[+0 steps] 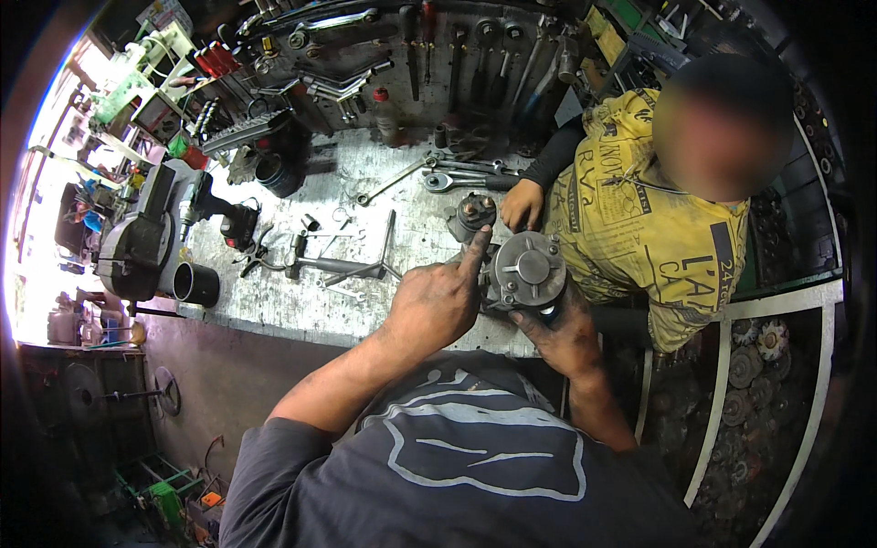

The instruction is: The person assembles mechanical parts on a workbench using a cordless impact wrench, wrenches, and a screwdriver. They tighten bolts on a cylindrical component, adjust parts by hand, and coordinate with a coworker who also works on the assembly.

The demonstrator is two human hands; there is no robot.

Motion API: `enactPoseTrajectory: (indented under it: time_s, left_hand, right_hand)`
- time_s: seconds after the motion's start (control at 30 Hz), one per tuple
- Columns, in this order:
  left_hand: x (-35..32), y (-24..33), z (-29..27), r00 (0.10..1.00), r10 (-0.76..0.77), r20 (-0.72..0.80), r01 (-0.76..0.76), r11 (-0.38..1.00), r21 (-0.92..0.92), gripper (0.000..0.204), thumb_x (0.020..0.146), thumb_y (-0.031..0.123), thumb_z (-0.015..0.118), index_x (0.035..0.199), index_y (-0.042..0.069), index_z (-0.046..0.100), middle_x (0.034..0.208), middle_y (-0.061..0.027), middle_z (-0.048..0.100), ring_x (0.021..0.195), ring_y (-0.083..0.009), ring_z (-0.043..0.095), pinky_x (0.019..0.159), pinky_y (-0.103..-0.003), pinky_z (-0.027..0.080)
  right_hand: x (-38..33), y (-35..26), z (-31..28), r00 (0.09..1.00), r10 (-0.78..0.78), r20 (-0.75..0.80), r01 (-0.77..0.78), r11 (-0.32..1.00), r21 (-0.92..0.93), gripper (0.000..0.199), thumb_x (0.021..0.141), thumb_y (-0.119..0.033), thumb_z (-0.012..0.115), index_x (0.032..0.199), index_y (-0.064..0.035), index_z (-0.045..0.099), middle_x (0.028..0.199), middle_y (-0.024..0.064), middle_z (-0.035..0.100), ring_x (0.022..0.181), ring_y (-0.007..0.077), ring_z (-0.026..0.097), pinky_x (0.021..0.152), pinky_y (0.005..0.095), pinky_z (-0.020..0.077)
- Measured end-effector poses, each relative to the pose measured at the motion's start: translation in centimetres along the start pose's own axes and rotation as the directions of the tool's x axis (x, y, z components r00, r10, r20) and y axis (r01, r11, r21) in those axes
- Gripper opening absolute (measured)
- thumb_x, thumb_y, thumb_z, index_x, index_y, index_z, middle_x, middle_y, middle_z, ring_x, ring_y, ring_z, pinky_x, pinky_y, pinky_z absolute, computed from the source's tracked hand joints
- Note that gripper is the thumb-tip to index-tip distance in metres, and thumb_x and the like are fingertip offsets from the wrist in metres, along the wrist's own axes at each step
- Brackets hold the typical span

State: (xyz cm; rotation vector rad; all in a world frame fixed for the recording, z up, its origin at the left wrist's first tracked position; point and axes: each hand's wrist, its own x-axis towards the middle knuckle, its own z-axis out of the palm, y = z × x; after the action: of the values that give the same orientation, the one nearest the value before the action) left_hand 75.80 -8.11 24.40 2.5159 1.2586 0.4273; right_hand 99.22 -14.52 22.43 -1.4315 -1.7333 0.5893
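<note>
A round grey metal starter motor [527, 268] is held up over the bench's front edge, its round end cover facing up. My right hand [568, 336] grips it from the lower right, thumb against its near side. My left hand [434, 309] is closed at its left side, the index finger stretched out along it. The other left fingers are partly hidden. Just beyond that fingertip, a dark round part with copper-coloured terminals [477, 213] stands on the bench.
On the worn bench [283, 216] lie a ratchet [457, 182], spanners, a hammer [333, 266] and a cordless drill [219, 215]. A bench vise [137, 242] stands left, beside a dark cylinder [195, 284]. A person in yellow [639, 192] leans in at right, one hand [523, 205] on the bench.
</note>
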Motion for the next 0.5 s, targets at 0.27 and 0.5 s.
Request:
enactPoseTrajectory:
  time_s: [0.27, 0.5]
  left_hand:
    - [0.4, 0.4, -1.9, 1.000, -0.012, 0.012, 0.011, 0.999, 0.053, 0.090, 0.088, 0.016, 0.069, 0.163, -0.014, 0.030, 0.072, -0.0156, 0.071, 0.062, -0.0321, 0.072, 0.058, -0.046, 0.057]
    - [1.1, 0.7, -1.7, 0.998, 0.024, -0.058, -0.022, 0.999, 0.047, 0.088, 0.089, 0.016, 0.069, 0.163, -0.012, 0.032, 0.071, -0.0159, 0.071, 0.062, -0.0330, 0.072, 0.059, -0.047, 0.057]
  right_hand:
    - [0.4, -0.7, 0.1, 1.000, 0.023, -0.012, -0.022, 0.997, 0.074, 0.070, 0.085, -0.031, 0.091, 0.143, -0.0043, 0.061, 0.131, 0.0167, 0.073, 0.120, 0.0385, 0.068, 0.107, 0.0509, 0.0472]
    - [0.8, -1.3, -0.2, 1.000, 0.003, -0.002, -0.003, 1.000, -0.002, 0.073, 0.085, -0.029, 0.092, 0.145, -0.0043, 0.060, 0.125, 0.0151, 0.075, 0.114, 0.0366, 0.072, 0.105, 0.0479, 0.0503]
